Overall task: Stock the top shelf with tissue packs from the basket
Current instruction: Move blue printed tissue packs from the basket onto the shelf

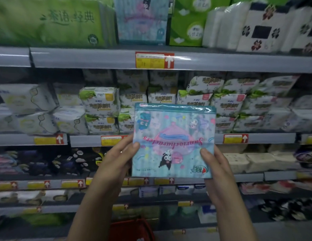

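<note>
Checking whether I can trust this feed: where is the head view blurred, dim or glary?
Head view: the blue tissue pack, held by the left hand and right hand, is sharp, with glare on its top seal; top shelf goods are blurred; the red basket below is dim.

Both arms raised; left hand (117, 160), right hand (215, 166) pinch tissue pack (172, 136) sides, thumbs front.

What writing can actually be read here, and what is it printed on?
"Sanriocharacters": upside down on the held blue tissue pack.
"茶语.经典": large green pack, top shelf.
"茶树": white-green packs, second shelf; rest of line blurred.
Price tags: too blurred to read.
</note>
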{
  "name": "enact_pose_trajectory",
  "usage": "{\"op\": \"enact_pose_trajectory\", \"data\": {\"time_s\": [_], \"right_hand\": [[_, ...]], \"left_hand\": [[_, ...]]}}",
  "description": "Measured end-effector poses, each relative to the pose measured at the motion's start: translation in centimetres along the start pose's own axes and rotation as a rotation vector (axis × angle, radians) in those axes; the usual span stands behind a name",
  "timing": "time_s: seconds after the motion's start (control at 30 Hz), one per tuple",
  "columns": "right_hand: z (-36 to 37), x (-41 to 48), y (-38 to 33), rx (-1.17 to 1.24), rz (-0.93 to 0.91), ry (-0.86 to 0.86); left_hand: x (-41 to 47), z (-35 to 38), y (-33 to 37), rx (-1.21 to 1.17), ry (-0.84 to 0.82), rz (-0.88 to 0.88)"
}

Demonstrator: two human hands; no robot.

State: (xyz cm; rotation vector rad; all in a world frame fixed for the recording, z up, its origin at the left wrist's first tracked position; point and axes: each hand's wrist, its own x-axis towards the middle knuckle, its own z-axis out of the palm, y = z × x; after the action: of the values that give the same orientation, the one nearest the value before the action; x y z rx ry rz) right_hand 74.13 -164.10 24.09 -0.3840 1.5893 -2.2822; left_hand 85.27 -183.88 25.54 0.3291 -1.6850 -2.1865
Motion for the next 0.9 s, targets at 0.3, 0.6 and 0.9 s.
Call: {"op": "enact_pose_trajectory", "data": {"time_s": [0.3,0.6,0.9], "right_hand": [[0.5,-0.3,0.3,0.062,-0.019,-0.044],[-1.0,2.2,-1.6,-0.089,-0.085,-0.206],[-2.0,6.2,-6.1,-0.416,-0.077,-0.464]], "left_hand": [[0.2,-0.9,0.0,0.012,-0.031,-0.014],[2.1,-1.9,0.6,0.109,-0.019,-0.056],[4.9,-2.3,2.3,0.378,-0.093,0.012]]}}
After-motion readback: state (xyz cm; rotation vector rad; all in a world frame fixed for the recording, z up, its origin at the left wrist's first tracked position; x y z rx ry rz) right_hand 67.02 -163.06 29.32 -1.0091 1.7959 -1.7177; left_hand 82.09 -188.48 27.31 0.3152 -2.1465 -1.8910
